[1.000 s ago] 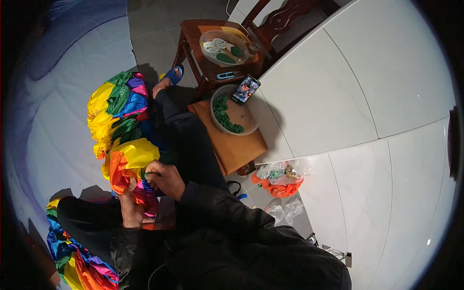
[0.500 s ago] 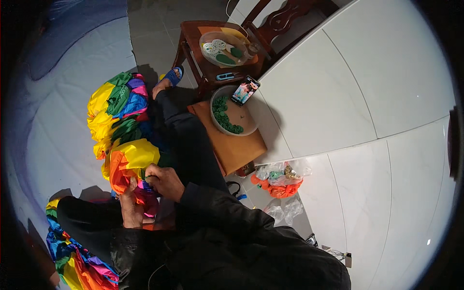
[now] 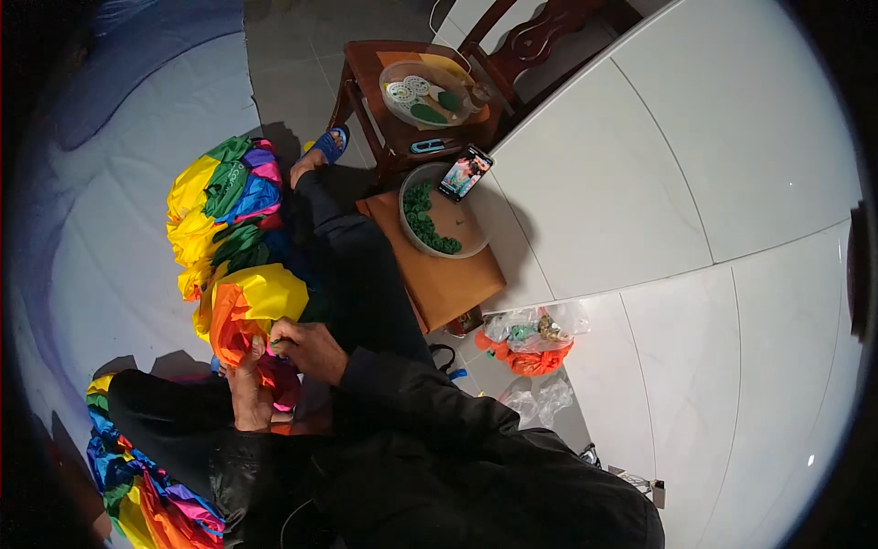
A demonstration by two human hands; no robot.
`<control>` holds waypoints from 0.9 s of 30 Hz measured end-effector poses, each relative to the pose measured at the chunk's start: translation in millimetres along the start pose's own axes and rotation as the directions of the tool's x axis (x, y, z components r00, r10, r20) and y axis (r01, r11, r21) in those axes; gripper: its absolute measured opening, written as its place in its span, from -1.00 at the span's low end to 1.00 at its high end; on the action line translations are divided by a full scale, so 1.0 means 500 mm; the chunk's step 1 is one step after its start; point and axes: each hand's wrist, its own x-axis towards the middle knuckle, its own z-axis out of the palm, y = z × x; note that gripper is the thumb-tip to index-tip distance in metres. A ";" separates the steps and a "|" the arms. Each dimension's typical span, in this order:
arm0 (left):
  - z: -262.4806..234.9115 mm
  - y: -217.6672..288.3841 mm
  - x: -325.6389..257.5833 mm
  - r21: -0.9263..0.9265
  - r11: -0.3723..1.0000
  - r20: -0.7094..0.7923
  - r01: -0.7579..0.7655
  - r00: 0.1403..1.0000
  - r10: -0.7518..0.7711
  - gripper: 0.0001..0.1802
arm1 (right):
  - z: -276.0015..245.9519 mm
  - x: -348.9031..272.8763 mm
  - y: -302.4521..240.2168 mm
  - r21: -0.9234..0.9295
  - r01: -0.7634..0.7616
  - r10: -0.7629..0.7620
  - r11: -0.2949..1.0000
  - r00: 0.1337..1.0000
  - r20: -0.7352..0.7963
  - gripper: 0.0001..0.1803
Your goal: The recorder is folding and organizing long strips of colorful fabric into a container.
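Bunched rainbow fabric [image 3: 254, 295], thin and shiny, lies across my lap and runs away from me in a gathered roll. My left hand [image 3: 249, 393] pinches an orange and red fold of it, thumb pointing up. Close beside it, my right hand [image 3: 311, 350] is closed at the fabric's near edge, fingers curled inward. A bit of dark green shows at its fingertips, too small to name. More of the same striped fabric [image 3: 151, 485] trails by my left leg at the lower left.
A clear round tub [image 3: 405, 206] of curled green pieces sits on a brown board [image 3: 439, 284], a phone [image 3: 465, 172] leaning at its rim. Beyond, a wooden chair [image 3: 395, 146] carries another tub [image 3: 384, 94] and a blue cutter [image 3: 428, 146]. Plastic bags [image 3: 540, 361] lie by the white panels.
The yellow and orange fold has shifted slightly right. My right fingertips have moved a little left, closer to my left thumb.
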 end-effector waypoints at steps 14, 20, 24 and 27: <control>0.004 -0.002 -0.022 0.064 0.997 0.029 -0.041 0.999 0.039 -0.48 | 0.020 -0.012 0.020 -0.232 0.019 -0.006 0.973 0.998 0.056 -0.89; 0.023 0.001 -0.027 0.132 0.988 0.014 -0.075 0.997 0.074 -0.50 | 0.015 -0.011 0.019 -0.171 -0.041 0.051 0.984 0.997 0.053 -0.84; 0.023 -0.002 -0.031 0.167 0.983 0.028 -0.082 0.997 0.078 -0.57 | 0.022 -0.014 0.036 -0.052 -0.122 0.125 0.991 0.990 0.071 -0.84; 0.028 0.004 -0.033 0.233 0.967 0.050 -0.100 0.995 0.091 -0.57 | 0.025 -0.018 0.050 -0.042 -0.125 0.127 0.991 0.991 0.044 -0.82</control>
